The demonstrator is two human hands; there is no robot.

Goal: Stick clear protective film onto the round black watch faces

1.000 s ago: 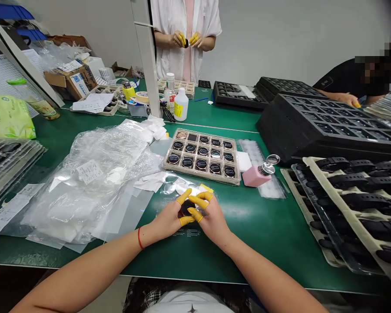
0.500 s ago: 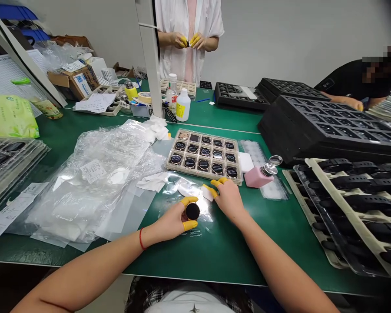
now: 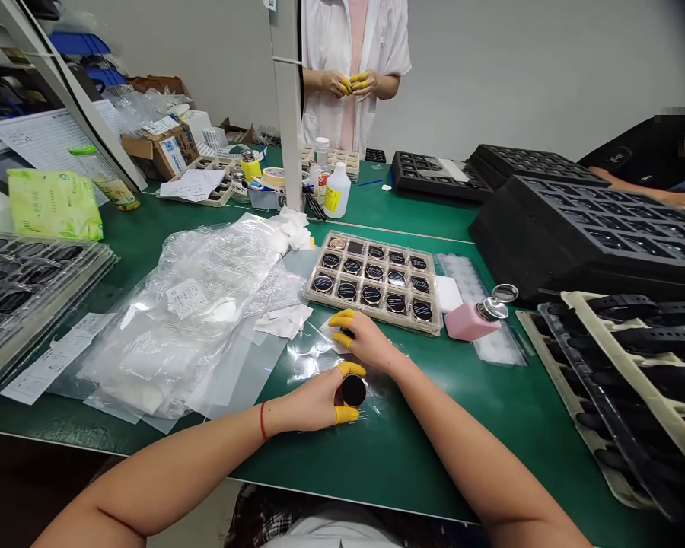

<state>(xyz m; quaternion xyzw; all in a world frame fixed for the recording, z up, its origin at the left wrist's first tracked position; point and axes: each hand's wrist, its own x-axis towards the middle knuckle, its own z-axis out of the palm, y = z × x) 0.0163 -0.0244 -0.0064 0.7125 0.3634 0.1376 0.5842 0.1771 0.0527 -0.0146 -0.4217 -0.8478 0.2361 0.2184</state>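
Note:
My left hand, with yellow finger cots on its thumb and finger, grips a round black watch face by its edge, just above the table. Beyond it, my right hand has yellow cots too, and its bent fingers are on a small white wipe, partly covered by them. A small dark patch shows between those fingers. Under both hands lies a clear plastic sheet. Just past my right hand is a compartment tray of round watch faces, most of them dark with printed film.
A pink pump bottle stands right of the tray. Plastic bags and a crumpled tissue lie left. Strap trays and black foam trays fill the right side. A post rises behind; two co-workers sit or stand beyond.
My right hand has moved left with the white wipe, now just beyond the watch face. My left hand still holds the watch face. The whole view has shifted slightly.

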